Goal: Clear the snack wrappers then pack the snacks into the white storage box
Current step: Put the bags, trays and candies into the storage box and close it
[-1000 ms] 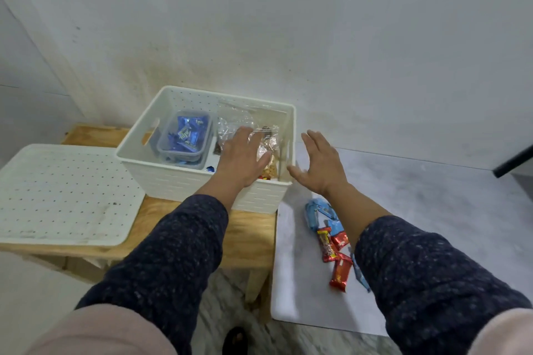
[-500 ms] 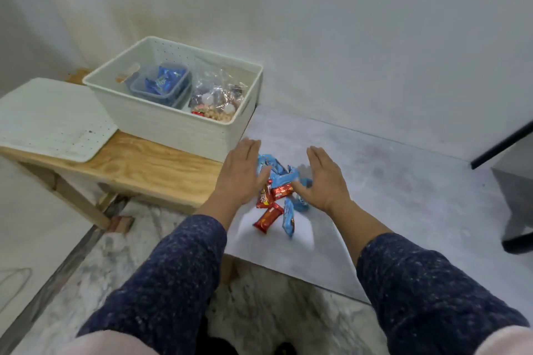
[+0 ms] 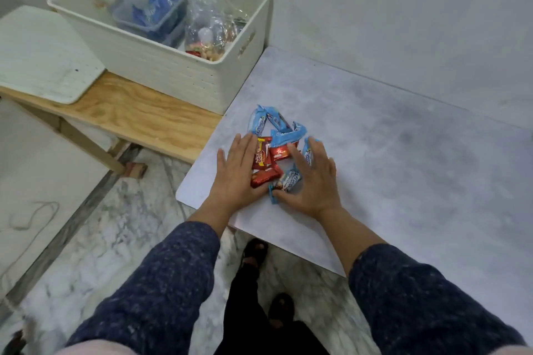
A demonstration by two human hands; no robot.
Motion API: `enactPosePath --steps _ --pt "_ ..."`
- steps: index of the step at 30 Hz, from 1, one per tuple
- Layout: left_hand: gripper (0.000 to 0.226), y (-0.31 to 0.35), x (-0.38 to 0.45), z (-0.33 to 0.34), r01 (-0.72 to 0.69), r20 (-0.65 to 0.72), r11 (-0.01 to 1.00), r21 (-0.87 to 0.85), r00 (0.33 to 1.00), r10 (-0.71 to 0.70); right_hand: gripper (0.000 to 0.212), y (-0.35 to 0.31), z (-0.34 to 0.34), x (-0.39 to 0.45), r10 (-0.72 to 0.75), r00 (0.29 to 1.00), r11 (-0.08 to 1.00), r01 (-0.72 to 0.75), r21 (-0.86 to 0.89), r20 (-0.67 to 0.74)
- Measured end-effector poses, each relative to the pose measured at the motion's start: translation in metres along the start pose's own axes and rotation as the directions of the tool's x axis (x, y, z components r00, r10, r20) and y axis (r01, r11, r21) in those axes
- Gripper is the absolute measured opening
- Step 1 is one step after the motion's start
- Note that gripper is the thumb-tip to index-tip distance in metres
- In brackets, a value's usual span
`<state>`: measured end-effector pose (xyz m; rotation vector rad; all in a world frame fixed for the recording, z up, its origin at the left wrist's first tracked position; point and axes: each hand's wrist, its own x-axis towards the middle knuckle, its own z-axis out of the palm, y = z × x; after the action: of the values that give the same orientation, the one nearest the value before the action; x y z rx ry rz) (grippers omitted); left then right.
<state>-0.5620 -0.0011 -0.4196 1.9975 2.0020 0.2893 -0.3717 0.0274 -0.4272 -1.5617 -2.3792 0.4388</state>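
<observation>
Both hands flank a small pile of wrapped snacks on the grey table.

The left hand point(image 3: 236, 173) lies flat, fingers straight and close together, its inner edge touching the red snack packets point(image 3: 264, 163). The right hand point(image 3: 313, 179) rests on the other side, fingers straight and slightly spread, covering part of the blue snack packets point(image 3: 284, 131), with its thumb against one blue packet near the front of the pile. Neither hand grips anything. The pile sits near the front-left corner of the grey table point(image 3: 403, 158). The white storage box point(image 3: 173, 66) stands uncovered on the wooden bench point(image 3: 138, 115), just beside the table, holding a blue plastic container point(image 3: 150, 16) and a clear bag of sweets point(image 3: 215, 33). The white lid point(image 3: 40, 57) lies on the bench left of the box.
</observation>
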Motion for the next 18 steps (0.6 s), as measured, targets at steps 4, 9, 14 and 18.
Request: enactPosePath --steps 4,9,14,18 --pt "0.112 -0.01 0.036 -0.019 -0.086 0.073 0.996 0.015 0.994 0.084 0.103 0.006 -0.005 0.029 -0.032 0.999 0.999 0.032 0.0 0.024" --pt "0.121 -0.023 0.096 -0.036 -0.275 0.244 0.952 0.133 0.94 0.238 0.114 0.017 -0.014 0.071 -0.031 0.985 0.999 0.032 -0.003 0.172" --pt "0.107 -0.037 0.13 -0.027 -0.36 0.284 0.931 0.063 0.901 0.329 0.107 0.022 -0.007 0.095 -0.021 0.98 0.999 0.026 -0.022 0.199" --pt "0.075 -0.045 0.128 -0.018 -0.35 0.164 0.936 0.026 0.926 0.341 0.08 0.026 0.007 0.099 -0.058 0.998 0.998 0.058 0.033 0.001"
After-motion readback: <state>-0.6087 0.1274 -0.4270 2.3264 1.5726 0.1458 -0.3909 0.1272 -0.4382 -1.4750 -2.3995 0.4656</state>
